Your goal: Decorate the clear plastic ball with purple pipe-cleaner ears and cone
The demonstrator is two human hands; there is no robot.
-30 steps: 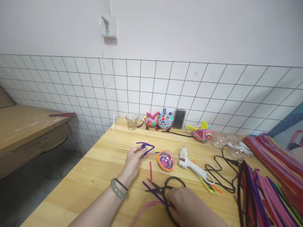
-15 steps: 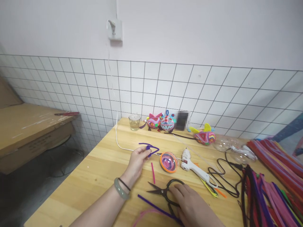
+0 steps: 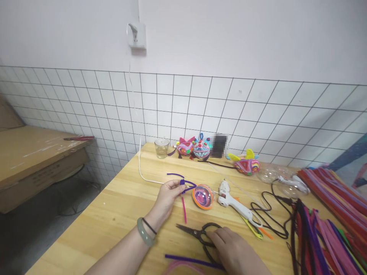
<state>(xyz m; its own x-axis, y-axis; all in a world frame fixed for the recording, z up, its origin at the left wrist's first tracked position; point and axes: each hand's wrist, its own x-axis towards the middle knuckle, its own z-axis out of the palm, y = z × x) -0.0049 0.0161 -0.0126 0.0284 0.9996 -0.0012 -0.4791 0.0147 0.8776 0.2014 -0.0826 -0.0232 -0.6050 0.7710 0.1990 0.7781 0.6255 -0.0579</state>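
My left hand (image 3: pixel 167 197) pinches a bent purple pipe cleaner (image 3: pixel 183 181) just above the wooden table (image 3: pixel 120 214). A jade bangle and a black band sit on that wrist. Right beside the pipe cleaner lies a clear half-sphere with orange and pink coils (image 3: pixel 203 196). My right hand (image 3: pixel 232 251) rests on the black scissors (image 3: pixel 200 234), its fingers curled over the handles. A short pink piece (image 3: pixel 184 209) lies between the hands. A long purple pipe cleaner (image 3: pixel 192 261) lies near the front edge.
A white glue gun (image 3: pixel 235 200) and its black cord (image 3: pixel 269 217) lie to the right. A pile of coloured pipe cleaners (image 3: pixel 329 214) fills the right side. A glass cup (image 3: pixel 161 148) and colourful craft figures (image 3: pixel 195 148) stand by the tiled wall. A cardboard box (image 3: pixel 31 160) is at left.
My right hand has slid from the lower purple pipe cleaner onto the scissor handles. The left hand has brought the bent purple piece a little nearer to the half-sphere.
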